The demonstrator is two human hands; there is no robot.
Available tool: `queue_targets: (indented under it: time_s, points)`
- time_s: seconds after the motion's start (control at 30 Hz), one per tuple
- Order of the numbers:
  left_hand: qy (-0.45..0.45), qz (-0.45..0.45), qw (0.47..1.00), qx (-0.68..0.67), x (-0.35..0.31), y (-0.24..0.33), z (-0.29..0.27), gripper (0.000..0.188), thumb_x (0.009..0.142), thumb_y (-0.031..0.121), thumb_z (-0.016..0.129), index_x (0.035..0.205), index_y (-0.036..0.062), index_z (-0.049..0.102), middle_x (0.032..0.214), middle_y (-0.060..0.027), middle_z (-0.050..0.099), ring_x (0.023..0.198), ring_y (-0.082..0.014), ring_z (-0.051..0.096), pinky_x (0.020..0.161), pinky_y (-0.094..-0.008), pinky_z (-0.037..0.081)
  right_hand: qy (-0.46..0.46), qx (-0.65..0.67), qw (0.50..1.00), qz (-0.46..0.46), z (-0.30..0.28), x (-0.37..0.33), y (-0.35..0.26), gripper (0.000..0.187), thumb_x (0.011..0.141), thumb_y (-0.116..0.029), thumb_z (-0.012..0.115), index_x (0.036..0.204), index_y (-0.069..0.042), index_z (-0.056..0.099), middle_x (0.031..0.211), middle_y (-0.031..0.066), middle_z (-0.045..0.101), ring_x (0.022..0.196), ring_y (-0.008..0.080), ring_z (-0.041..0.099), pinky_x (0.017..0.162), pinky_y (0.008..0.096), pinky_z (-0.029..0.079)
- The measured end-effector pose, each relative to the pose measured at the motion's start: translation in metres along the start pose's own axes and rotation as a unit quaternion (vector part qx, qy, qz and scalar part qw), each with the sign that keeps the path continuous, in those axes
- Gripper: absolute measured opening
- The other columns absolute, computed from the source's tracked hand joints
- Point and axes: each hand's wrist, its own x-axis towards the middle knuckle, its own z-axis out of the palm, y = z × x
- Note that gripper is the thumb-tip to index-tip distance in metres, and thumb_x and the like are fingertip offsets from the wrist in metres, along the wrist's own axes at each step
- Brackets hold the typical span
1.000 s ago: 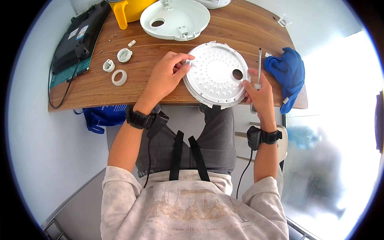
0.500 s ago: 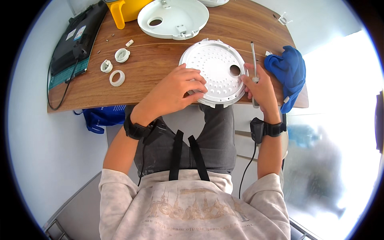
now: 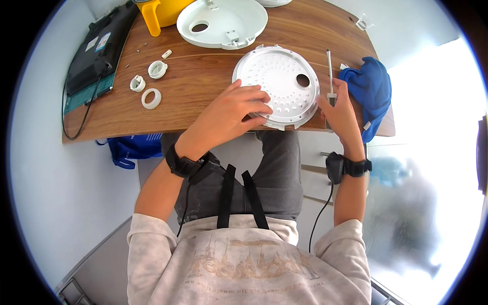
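Observation:
A round white dimpled lid plate [image 3: 277,81] with one dark round hole lies at the table's front edge. On its left and near side rests my left hand [image 3: 231,112], fingers curved over the rim and the dimpled top; the thumb lies along the near rim. Just right of the plate, my right hand [image 3: 343,112] is closed around the handle of a screwdriver [image 3: 329,66], whose metal shaft points away from me. The thumb of that hand is close to the plate's rim; whether it touches is unclear.
A pale outer lid [image 3: 222,25] stands behind the plate, with a yellow handled container [image 3: 168,12] beside it. To the left lie a white ring [image 3: 151,98], two white caps [image 3: 157,69] and a black device [image 3: 96,48]. A blue cloth [image 3: 373,89] hangs over the right edge.
The plate has shifted slightly away from me and to the right. My right hand has drawn a little rightward from its rim with the screwdriver; my left hand has moved along with the plate.

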Motion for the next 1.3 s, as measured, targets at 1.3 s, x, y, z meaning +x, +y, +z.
queue_targets:
  time_s: [1.3]
  points:
    - [0.049,0.000,0.999,0.023,0.006,-0.013,0.016,0.019,0.090,0.026,0.074,0.106,0.0168,0.075,0.121,0.0001,0.067,0.128,-0.0216,0.055,0.118,-0.0492,0.032,-0.032,-0.122,0.956,-0.266,-0.070,-0.070,-0.097,0.021,0.074,-0.003,0.085,0.090,0.001,0.073,0.098,0.0103,0.075,0.087,0.0235,0.074,0.074,0.0311,0.059]
